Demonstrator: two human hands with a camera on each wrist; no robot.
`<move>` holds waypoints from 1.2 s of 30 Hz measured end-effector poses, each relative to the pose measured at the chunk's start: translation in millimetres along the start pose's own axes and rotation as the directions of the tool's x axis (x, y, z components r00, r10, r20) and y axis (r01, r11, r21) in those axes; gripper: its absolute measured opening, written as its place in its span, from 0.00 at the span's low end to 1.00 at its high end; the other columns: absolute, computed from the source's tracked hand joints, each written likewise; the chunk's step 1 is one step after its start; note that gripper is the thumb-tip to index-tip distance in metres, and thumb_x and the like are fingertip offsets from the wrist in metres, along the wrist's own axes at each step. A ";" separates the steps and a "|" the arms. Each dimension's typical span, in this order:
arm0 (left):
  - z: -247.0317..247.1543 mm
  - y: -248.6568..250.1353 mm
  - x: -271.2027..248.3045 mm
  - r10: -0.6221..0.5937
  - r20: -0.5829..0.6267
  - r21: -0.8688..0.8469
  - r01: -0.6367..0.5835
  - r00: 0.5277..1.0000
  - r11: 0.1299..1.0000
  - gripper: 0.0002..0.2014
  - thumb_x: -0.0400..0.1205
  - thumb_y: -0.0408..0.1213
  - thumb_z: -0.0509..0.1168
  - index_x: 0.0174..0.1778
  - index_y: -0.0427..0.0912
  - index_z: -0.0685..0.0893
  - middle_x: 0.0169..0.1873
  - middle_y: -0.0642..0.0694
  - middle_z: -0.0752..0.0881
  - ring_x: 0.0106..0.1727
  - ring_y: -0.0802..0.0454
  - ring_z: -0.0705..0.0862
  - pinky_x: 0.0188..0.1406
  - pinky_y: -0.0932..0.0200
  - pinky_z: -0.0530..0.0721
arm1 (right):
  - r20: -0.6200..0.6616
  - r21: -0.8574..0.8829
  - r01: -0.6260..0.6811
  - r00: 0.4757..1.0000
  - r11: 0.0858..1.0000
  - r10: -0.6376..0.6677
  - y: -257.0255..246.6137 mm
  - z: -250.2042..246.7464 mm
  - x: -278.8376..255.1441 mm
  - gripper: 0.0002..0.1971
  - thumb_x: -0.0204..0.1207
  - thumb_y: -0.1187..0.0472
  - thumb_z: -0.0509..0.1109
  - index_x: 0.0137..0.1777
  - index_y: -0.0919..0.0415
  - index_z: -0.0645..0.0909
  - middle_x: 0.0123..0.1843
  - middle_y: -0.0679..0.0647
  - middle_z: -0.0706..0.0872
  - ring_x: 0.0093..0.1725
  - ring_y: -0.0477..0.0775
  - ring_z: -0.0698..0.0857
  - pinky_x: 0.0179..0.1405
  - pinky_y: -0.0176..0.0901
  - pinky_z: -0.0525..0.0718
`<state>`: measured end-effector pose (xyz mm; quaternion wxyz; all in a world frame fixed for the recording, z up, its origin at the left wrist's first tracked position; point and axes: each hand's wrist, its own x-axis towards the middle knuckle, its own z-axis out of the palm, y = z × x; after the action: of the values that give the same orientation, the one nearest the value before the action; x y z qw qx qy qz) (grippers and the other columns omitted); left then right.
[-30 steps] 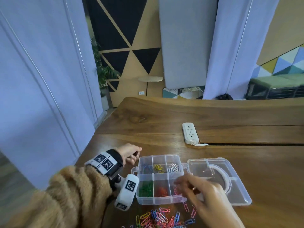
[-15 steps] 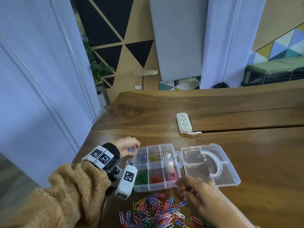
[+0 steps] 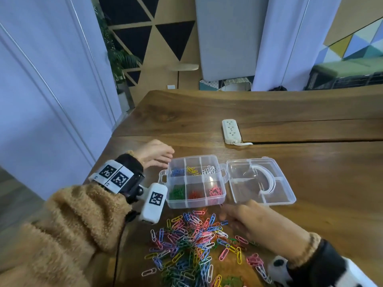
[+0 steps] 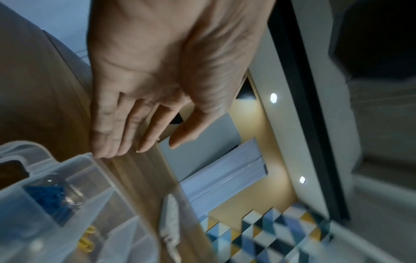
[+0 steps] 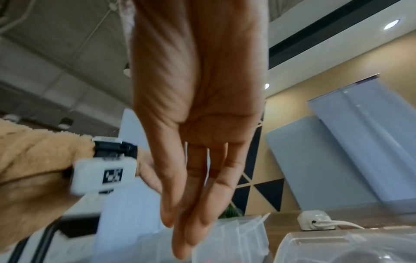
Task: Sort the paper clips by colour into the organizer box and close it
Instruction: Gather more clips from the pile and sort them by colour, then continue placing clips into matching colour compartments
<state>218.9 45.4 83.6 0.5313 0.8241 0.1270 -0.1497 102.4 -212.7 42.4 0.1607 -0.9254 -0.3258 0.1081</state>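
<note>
A clear organizer box (image 3: 195, 181) with 6 compartments is seen at the centre of the head view on the wooden counter (image 3: 310, 214), its lid (image 3: 260, 182) folded flat to the right. In the 3 upper compartments blue, yellow and white clips are sorted; in the 3 lower ones, green, red and pink. A loose pile of mixed paper clips (image 3: 194, 243) is spread below the box, toward the bottom centre of the frame. The left hand (image 3: 154, 155) is held just left of the box's upper left corner, its grip wide and empty with straight fingers (image 4: 108, 135) near the box rim. The right hand (image 3: 246, 220) is held over the right part of the pile, blurred; its grip appears relaxed and empty, with fingers (image 5: 198, 210) extended. A white power strip (image 3: 231, 131) is seen higher on the counter.
</note>
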 end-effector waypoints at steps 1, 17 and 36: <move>-5.2 -1.8 -11.1 0.029 0.004 -0.076 -0.029 1.000 0.997 0.15 0.84 0.33 0.63 0.63 0.28 0.79 0.57 0.34 0.84 0.56 0.42 0.85 0.49 0.54 0.86 | 0.034 -0.047 0.013 0.999 0.999 -0.012 -0.5 0.5 -0.4 0.16 0.79 0.65 0.60 0.63 0.48 0.75 0.55 0.48 0.83 0.54 0.50 0.83 0.55 0.44 0.81; 22.6 -110.3 -101.9 0.115 0.316 -0.848 0.227 0.942 0.478 0.37 0.52 0.35 0.86 0.60 0.34 0.87 0.62 0.39 0.86 0.43 0.53 0.89 0.31 0.60 0.88 | 0.400 -0.394 0.307 0.906 0.866 -0.140 -34.3 30.1 64.8 0.42 0.70 0.47 0.73 0.79 0.55 0.56 0.75 0.60 0.62 0.72 0.59 0.63 0.61 0.55 0.75; 65.6 -82.8 -71.5 0.147 0.282 -0.916 0.221 0.948 0.335 0.19 0.78 0.37 0.57 0.58 0.29 0.85 0.59 0.32 0.86 0.58 0.41 0.87 0.61 0.44 0.84 | -0.089 0.411 0.007 0.996 0.912 0.032 -20.4 -20.9 49.6 0.05 0.67 0.66 0.78 0.40 0.57 0.85 0.26 0.43 0.83 0.27 0.36 0.80 0.31 0.24 0.75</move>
<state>115.1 15.2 15.8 0.9174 0.3274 0.1222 -0.1904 135.0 -170.8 64.5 0.3661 -0.8770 -0.2819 0.1317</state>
